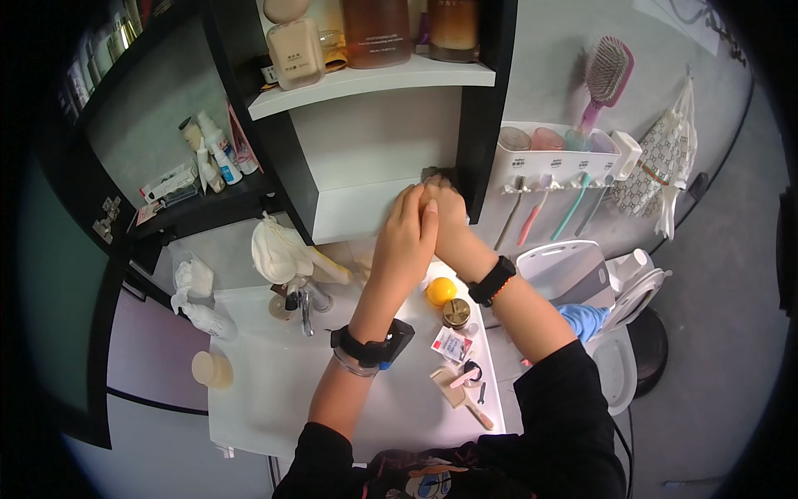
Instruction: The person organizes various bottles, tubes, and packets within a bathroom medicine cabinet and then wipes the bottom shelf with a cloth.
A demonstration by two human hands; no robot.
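Note:
My left hand (408, 231) and my right hand (450, 215) are together at the right end of the lower white shelf (349, 206) of the open black-framed cabinet. The left hand lies partly across the right, its thumb over the right hand's edge. Just beyond my fingertips a small dark grey thing (438, 171) shows in the shelf's back corner; what it is cannot be made out. My palms are hidden, so what they hold is unclear. On the upper white shelf (374, 78) stand a beige bottle (296, 56), an amber bottle (376, 31) and a brown glass jar (453, 31).
A white washbasin (268, 380) with a chrome faucet (307, 312) lies below. On its right ledge are a yellow ball-shaped thing (441, 291), a gold-lidded jar (456, 313) and a beige hairbrush (458, 393). A toothbrush holder (555, 163) hangs at right; a cabinet door (68, 299) stands open at left.

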